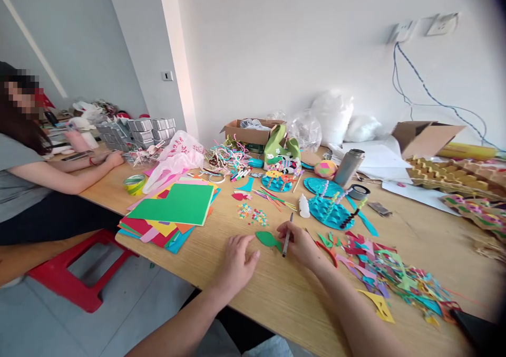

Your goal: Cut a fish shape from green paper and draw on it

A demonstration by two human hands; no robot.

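My right hand (299, 245) holds a grey pen (291, 220) upright between thumb and fingers, at the tail end of a green paper fish shape (265, 237). My left hand (240, 259) rests on the table to the left of that shape, thumb and fingers apart, its index fingertip close to the paper edge. Partly behind my right forearm lie scissors (329, 253) with orange-red handles. Just beyond the green shape are small coloured paper dots (259, 218) and a red paper fish (241, 196). A white glue bottle (304, 207) stands past my right hand.
Coloured sheets (177, 204) are stacked at left, paper scraps (379, 267) spread at right. Blue scalloped discs (330, 212) with fuzzy stems, a metal flask (349, 168) and egg cartons (454, 175) stand farther back. Another person (23, 172) sits at left beside a red stool (85, 288).
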